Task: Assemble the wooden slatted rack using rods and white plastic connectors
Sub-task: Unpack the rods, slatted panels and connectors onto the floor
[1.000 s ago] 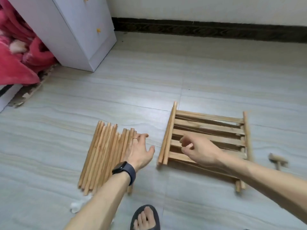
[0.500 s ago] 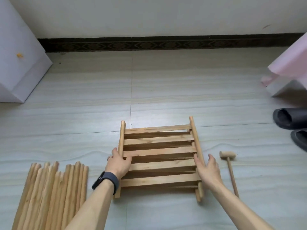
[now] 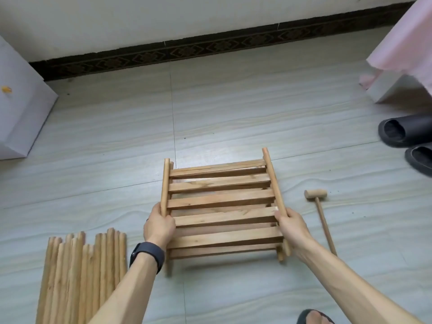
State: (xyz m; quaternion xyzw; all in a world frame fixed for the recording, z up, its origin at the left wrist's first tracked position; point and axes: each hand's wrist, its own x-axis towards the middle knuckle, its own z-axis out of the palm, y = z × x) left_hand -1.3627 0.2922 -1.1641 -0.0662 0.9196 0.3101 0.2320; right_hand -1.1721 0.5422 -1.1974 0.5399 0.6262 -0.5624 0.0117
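Note:
A wooden slatted panel (image 3: 222, 202), with a second one stacked under it, lies on the tiled floor in the middle of the head view. My left hand (image 3: 159, 226) grips its left side rail. My right hand (image 3: 292, 226) grips the right side rail. A bundle of several loose wooden rods (image 3: 81, 277) lies on the floor at the lower left, apart from both hands. No white plastic connectors are visible.
A small wooden mallet (image 3: 320, 216) lies right of the panel. Two dark slippers (image 3: 406, 134) sit at the right edge under a pink cloth (image 3: 404, 40). A white cabinet (image 3: 21, 108) stands at the left. My foot in a sandal (image 3: 314, 318) shows at the bottom.
Both hands left the rods and the air above the panel and now grip the panel's two side rails. The view swung right, so the rods moved to the lower left.

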